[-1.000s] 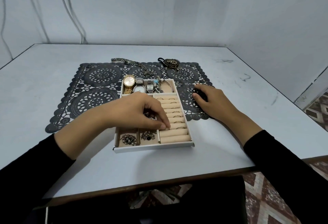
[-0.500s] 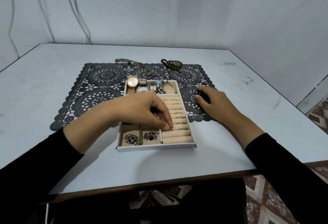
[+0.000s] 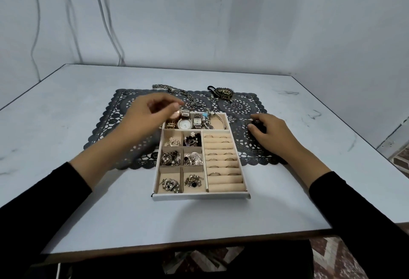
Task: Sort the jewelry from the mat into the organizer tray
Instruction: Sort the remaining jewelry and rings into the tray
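The white organizer tray (image 3: 200,196) sits on the front edge of a black lace mat (image 3: 243,106). Its back row holds watches (image 3: 184,124) and a bangle (image 3: 221,119). Brooches (image 3: 192,159) fill the small left cells, and rings sit in the beige rolls (image 3: 221,159) on the right. My left hand (image 3: 150,115) hovers above the tray's far left corner, fingers loosely curled, holding nothing. On the mat to the right of the tray, my right hand (image 3: 272,132) curls over a small dark piece (image 3: 256,124). A metal chain (image 3: 177,93) and a dark pendant (image 3: 223,92) lie at the mat's far edge.
A small ring (image 3: 126,92) lies at the mat's far left corner. The pale table (image 3: 66,124) ends close in front of the tray, with patterned floor below. Walls stand behind and to the right, and cables hang down the back wall.
My left hand has lifted off the ring rolls and moved back and left, above the watches. The brooch cells now show. My right hand has stayed on the dark piece.
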